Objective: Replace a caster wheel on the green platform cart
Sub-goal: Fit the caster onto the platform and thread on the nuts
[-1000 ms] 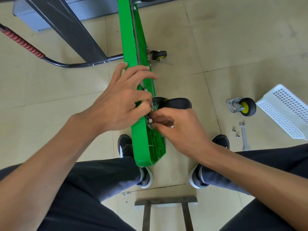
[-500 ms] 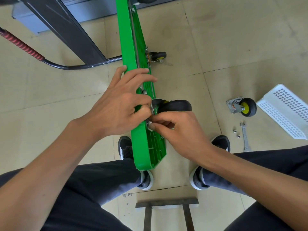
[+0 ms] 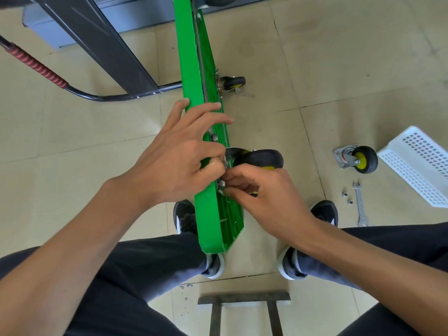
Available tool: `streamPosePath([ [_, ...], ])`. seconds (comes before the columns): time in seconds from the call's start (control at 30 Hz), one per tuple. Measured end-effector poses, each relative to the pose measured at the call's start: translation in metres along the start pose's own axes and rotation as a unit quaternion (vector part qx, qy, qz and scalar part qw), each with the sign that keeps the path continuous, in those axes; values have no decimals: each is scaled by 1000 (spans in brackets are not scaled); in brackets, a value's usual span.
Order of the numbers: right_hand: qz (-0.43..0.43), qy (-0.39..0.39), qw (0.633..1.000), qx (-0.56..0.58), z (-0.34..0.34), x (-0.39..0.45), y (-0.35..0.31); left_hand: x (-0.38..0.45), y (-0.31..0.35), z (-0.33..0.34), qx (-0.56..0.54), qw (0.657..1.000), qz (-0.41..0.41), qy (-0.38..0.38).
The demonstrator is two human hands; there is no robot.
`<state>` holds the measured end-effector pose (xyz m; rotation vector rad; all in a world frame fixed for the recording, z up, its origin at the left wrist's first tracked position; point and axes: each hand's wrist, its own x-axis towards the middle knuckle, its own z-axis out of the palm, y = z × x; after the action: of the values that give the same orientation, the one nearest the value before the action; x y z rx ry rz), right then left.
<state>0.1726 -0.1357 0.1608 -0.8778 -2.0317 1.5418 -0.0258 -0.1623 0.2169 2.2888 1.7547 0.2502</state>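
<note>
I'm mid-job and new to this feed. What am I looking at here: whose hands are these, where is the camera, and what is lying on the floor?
There is no machine: a person works with bare hands, and the single camera sits on their head, looking down past their knees.

The green platform cart stands on its edge between their feet. The left hand rests over the cart's edge, its bent fingers at the mounting plate of a black caster wheel. The right hand pinches a small metal fastener at that plate; whether it is a nut or a bolt head is too small to tell.

On the tiled floor to the right lie a loose caster, a wrench, two small nuts and a white perforated basket. Another caster sits mounted farther along the cart.
</note>
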Motion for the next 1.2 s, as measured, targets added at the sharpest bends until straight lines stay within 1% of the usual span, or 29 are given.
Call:
streamPosePath([
  [0.37,10,1,1000,2,3,-1,2,-1,1,0,3,1000,-2,-2],
  [0.7,0,36,997,-66,3,2,3,0,0,1,7,1000,-1,1],
  [0.87,11,20,999,-44,3,0,0,0,0,1,6,1000,0,2],
  [0.97,-3,6,998,-56,3,0,1,-1,-1,1,4,1000,1,2],
  [1.2,-5,15,997,-75,3,1,4,-1,-1,2,3,1000,-2,3],
])
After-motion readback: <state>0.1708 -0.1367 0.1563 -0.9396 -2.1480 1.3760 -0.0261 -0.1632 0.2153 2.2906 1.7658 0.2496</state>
